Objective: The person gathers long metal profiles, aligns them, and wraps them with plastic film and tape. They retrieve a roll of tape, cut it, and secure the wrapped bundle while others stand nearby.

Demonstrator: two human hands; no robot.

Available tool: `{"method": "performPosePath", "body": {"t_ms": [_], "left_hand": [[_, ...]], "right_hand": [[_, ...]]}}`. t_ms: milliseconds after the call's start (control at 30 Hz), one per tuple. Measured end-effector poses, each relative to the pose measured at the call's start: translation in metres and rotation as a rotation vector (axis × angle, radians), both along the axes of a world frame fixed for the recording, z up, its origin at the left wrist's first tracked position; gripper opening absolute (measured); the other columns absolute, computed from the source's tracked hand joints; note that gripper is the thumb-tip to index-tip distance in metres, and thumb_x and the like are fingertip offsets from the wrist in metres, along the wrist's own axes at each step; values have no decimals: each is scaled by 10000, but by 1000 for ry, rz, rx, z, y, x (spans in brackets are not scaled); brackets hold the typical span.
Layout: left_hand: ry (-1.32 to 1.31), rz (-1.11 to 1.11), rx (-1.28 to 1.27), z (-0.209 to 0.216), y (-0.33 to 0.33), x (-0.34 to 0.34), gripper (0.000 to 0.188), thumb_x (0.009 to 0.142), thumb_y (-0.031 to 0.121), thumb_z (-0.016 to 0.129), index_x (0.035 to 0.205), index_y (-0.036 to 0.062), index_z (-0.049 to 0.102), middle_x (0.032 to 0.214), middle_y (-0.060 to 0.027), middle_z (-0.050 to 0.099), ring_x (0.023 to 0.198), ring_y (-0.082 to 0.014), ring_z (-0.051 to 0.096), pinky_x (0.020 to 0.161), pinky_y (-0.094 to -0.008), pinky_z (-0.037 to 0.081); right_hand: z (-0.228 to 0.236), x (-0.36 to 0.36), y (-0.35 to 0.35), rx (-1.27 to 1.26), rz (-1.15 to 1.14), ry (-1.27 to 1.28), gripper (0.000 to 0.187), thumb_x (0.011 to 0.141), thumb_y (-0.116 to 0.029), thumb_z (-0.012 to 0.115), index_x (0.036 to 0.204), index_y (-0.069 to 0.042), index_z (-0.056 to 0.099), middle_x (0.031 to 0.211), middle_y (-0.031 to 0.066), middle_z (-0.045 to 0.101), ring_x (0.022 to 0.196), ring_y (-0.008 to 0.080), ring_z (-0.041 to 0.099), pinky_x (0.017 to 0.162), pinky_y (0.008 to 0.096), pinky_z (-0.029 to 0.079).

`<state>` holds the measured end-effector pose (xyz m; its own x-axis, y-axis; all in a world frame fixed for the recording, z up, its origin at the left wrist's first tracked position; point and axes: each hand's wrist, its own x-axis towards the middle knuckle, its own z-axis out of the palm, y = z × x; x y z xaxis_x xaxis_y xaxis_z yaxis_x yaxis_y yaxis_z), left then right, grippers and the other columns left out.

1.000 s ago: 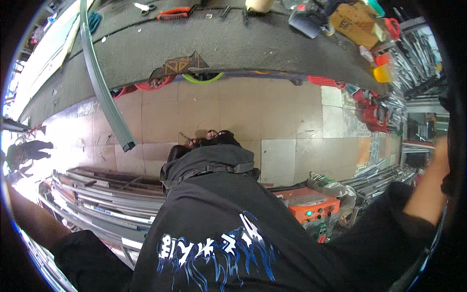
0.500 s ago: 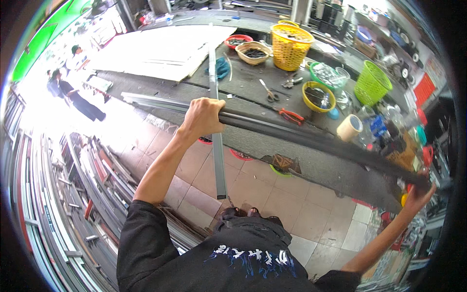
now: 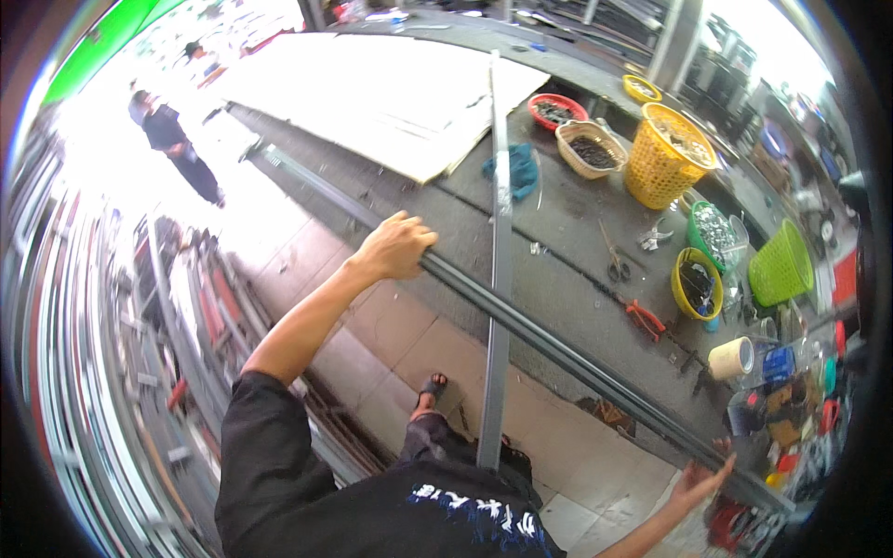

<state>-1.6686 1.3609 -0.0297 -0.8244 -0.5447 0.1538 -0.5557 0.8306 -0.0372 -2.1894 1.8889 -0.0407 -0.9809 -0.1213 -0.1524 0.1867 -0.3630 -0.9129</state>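
Note:
A long dark grey metal profile (image 3: 558, 340) slants across the view from far left to near right. Closed around its left part is my left hand (image 3: 395, 245), with the knuckles upward. My right hand (image 3: 699, 482) is at the near right part, its thumb along the bar and its other fingers partly hidden. Underneath the held profile, a second grey metal bar (image 3: 502, 214) crosses the workbench (image 3: 577, 251). The near end of that bar juts past the bench edge toward my body.
On the bench are scissors (image 3: 614, 262), red-handled pliers (image 3: 645, 319), a yellow basket (image 3: 665, 177), a green basket (image 3: 781, 265), small bowls of parts and a tape roll (image 3: 731, 358). A white sheet (image 3: 363, 102) covers the far left. Stacked profiles (image 3: 102, 353) stand at left. A person (image 3: 172, 139) is beyond.
The held profile has swung, its right end now nearer my body with my right hand. My left hand still grips it. The view has turned, and one foot has stepped out.

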Motion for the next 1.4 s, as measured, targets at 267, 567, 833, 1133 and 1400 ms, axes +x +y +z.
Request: {"method": "performPosePath", "body": {"t_ms": [267, 567, 833, 1133, 1400], "left_hand": [[-229, 111, 110, -54, -200, 99, 428, 722, 188, 907, 1093, 89, 719, 1175, -85, 729, 1171, -295, 675, 1045, -457, 515], [-133, 41, -10, -105, -323, 167, 645, 720, 182, 920, 1324, 88, 714, 1387, -131, 699, 1367, -342, 599, 1162, -519, 433], [-504, 79, -133, -83, -343, 157, 497, 973, 235, 632, 1459, 130, 618, 1303, -187, 721, 1212, -368, 663, 1051, -566, 482], [-314, -47, 156, -53, -216, 73, 748, 840, 195, 808, 1539, 138, 547, 1441, -174, 648, 1407, -380, 558, 1195, -580, 384], [-209, -91, 19, -23, -121, 0, 773, 861, 202, 872, 1562, 105, 559, 1465, -186, 665, 1356, -383, 622, 1157, -581, 447]], "right_hand": [[-67, 113, -193, 66, 217, -257, 472, 993, -559, 738, 1278, -183, 735, 1199, 29, 710, 1090, 211, 665, 917, 406, 559], [-103, 173, -307, -105, 287, -488, 370, 998, -345, 783, 1254, -109, 657, 1196, 111, 672, 1111, 321, 701, 957, 521, 632], [-104, 210, -353, -65, 284, -512, 483, 987, -428, 802, 1200, -12, 683, 1097, 147, 748, 960, 326, 768, 850, 493, 697], [-120, 211, -336, -50, 581, -460, 880, 976, -638, 754, 1446, 75, 547, 1242, 282, 667, 882, 303, 792, 768, 446, 693], [-139, 198, -299, -9, 854, -206, 1047, 932, -757, 735, 1483, 114, 546, 1214, 285, 716, 914, 329, 767, 759, 473, 661]]}}
